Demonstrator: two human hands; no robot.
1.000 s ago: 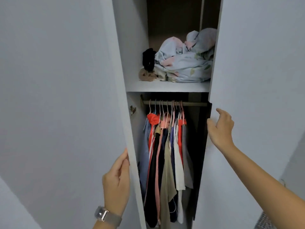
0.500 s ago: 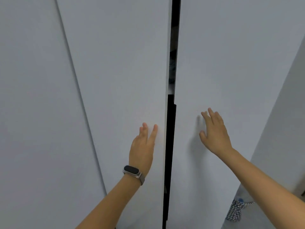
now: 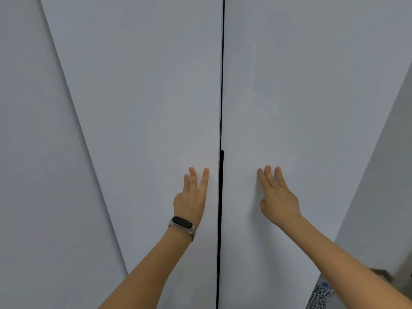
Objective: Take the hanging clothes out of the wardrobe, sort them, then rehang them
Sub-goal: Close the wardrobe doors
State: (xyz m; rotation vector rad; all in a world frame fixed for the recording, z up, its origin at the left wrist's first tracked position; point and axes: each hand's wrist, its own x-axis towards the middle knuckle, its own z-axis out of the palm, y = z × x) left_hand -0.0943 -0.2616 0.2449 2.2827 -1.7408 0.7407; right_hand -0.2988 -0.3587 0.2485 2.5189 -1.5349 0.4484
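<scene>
2 hands (image 3: 234, 197) flat, fingers straight, on pale-grey wardrobe doors (image 3: 145, 108), nearly closed.

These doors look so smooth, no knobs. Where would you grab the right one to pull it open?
Probably the right door at its inner edge, along the dark recessed strip in the seam between the doors. Hook fingertips in from the front; no handle shows elsewhere. The right hand lies flat beside it.
</scene>
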